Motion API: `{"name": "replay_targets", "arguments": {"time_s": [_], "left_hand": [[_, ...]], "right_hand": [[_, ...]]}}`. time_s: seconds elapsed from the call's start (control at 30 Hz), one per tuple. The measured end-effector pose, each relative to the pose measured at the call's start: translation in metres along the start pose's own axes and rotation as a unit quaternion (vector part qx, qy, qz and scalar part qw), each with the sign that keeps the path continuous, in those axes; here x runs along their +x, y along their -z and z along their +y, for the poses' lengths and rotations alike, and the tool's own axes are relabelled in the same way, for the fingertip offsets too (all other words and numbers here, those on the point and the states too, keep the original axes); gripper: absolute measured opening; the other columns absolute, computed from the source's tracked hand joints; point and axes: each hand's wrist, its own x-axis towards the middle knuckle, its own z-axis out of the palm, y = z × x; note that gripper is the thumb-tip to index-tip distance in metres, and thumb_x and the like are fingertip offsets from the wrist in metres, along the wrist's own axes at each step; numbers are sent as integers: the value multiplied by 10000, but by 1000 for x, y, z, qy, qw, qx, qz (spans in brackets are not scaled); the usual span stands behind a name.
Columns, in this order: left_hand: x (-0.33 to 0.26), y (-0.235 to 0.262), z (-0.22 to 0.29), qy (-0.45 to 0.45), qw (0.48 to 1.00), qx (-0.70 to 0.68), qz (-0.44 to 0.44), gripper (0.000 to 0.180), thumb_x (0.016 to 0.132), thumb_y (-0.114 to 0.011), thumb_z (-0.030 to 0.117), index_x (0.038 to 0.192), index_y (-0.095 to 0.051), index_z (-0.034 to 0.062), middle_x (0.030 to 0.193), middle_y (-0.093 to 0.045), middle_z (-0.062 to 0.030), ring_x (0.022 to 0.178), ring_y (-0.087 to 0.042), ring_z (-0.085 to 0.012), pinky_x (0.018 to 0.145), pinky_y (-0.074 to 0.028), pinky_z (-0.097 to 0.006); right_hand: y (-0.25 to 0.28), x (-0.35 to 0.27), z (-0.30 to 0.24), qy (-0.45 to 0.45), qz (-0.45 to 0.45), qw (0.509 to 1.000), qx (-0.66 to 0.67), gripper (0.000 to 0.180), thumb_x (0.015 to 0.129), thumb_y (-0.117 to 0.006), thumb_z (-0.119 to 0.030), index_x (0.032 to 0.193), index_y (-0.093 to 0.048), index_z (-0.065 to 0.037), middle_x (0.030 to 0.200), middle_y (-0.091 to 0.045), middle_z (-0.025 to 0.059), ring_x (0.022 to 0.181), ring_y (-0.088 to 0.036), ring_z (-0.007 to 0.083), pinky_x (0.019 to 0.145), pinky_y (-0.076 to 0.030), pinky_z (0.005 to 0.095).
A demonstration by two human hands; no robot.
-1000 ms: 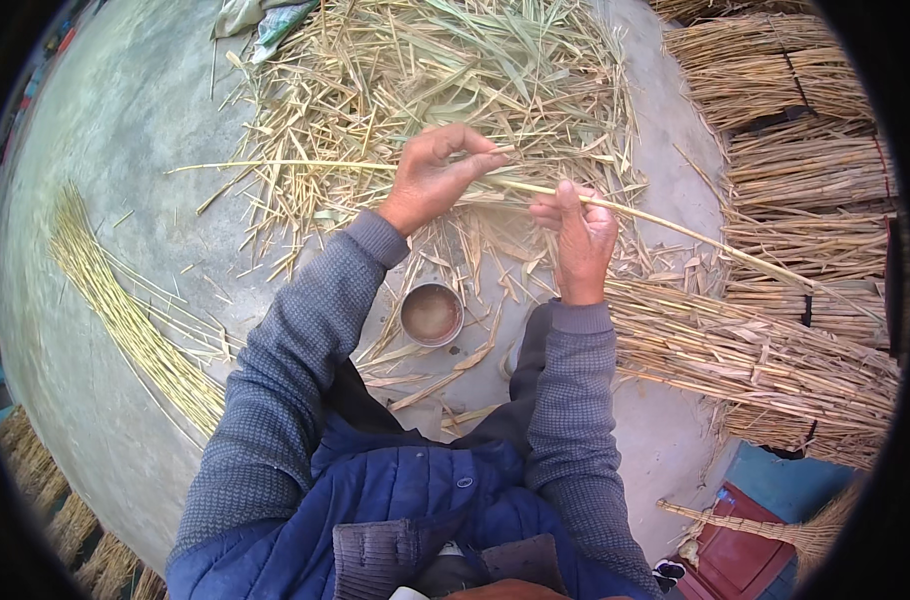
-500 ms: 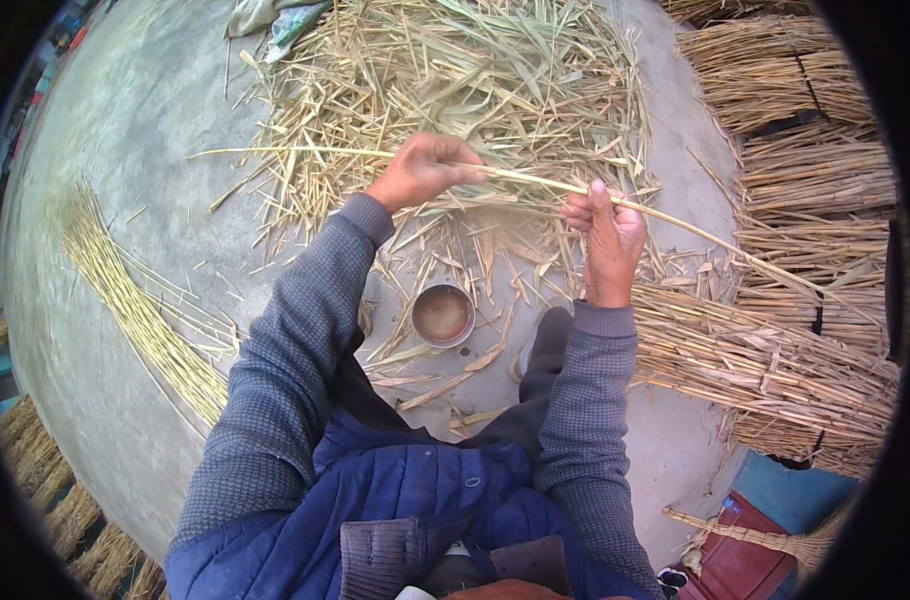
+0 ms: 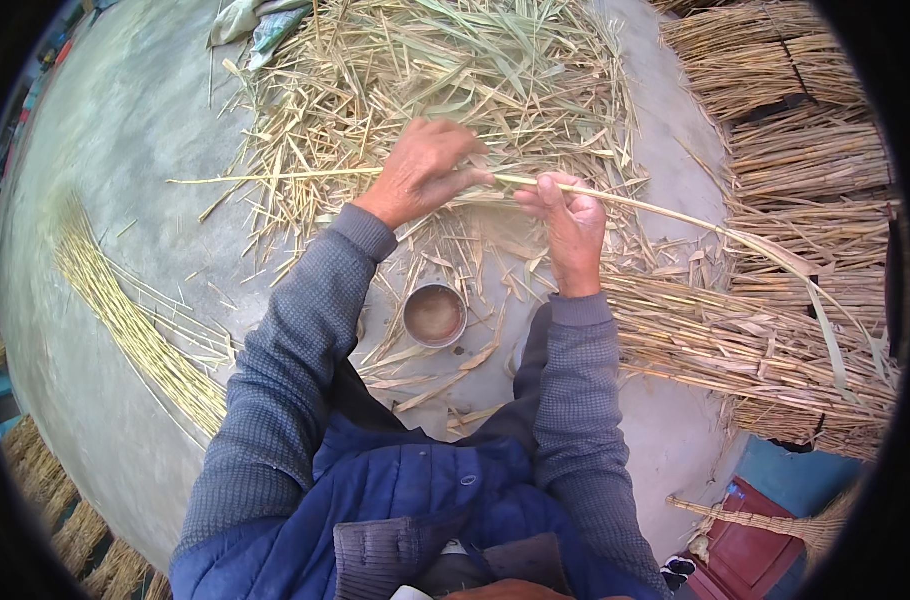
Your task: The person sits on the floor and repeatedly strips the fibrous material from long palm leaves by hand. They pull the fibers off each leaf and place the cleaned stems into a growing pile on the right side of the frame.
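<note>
A long, thin straw-coloured stalk (image 3: 655,207) runs across the person's front, over the near part of a heap of dry leaves and stalk scraps (image 3: 425,80) on the grey concrete floor (image 3: 665,430). The right hand (image 3: 574,232) pinches it between thumb and fingers. The left hand (image 3: 435,172) is on the stalk's other side, its fingers blurred and close to the thumb; I cannot tell how firmly it grips. At the stalk's right end, loose leaf strips (image 3: 830,335) hang over a thick reed bundle (image 3: 735,345). A round metal container (image 3: 463,322) stands below the hands, and a slimmer bundle of bare stalks (image 3: 140,320) lies to the left.
</note>
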Motion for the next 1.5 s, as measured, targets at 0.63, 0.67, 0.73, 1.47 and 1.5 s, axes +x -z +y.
{"name": "replay_targets", "arguments": {"time_s": [0.63, 0.67, 0.73, 1.47, 1.5], "left_hand": [[13, 20, 11, 140, 976, -150, -70, 188, 856, -792, 223, 872, -746, 42, 749, -712, -76, 683, -670, -202, 634, -513, -342], [12, 24, 9, 159, 970, -161, -90, 190, 860, -791, 215, 881, -744, 33, 748, -712, -79, 680, -671, -189, 626, -515, -332], [12, 31, 6, 169, 962, -191, -95, 195, 868, -790, 200, 899, -740, 14, 746, -712, -85, 673, -672, -164, 610, -518, -313], [8, 34, 0, 265, 917, -273, -122, 297, 853, -823, 275, 991, -739, 25, 915, -735, -52, 885, -667, -142, 797, -520, -299], [6, 39, -6, 267, 921, -236, -159, 286, 863, -816, 253, 994, -737, 11, 904, -730, -44, 857, -661, -121, 764, -518, -279]], "right_hand": [[-6, -6, -9, 30, -23, 999, 39, 279, 982, -674, -129, 1189, -627, 52, 1070, -723, 158, 972, -726, 228, 821, -589, 308], [-4, -6, -10, 40, -15, 998, 42, 270, 986, -666, -129, 1181, -636, 56, 1064, -728, 166, 963, -730, 228, 818, -593, 307], [-4, -6, -12, 55, -9, 997, 54, 259, 992, -656, -135, 1162, -649, 61, 1047, -734, 175, 949, -735, 231, 812, -599, 309], [-2, -7, -8, 83, 15, 996, 43, 360, 994, -682, -279, 1077, -664, 71, 931, -739, 187, 828, -753, 248, 742, -620, 322], [1, -6, -10, 82, 24, 995, 49, 361, 995, -681, -277, 1070, -666, 75, 932, -738, 189, 825, -753, 249, 738, -620, 321]]}}
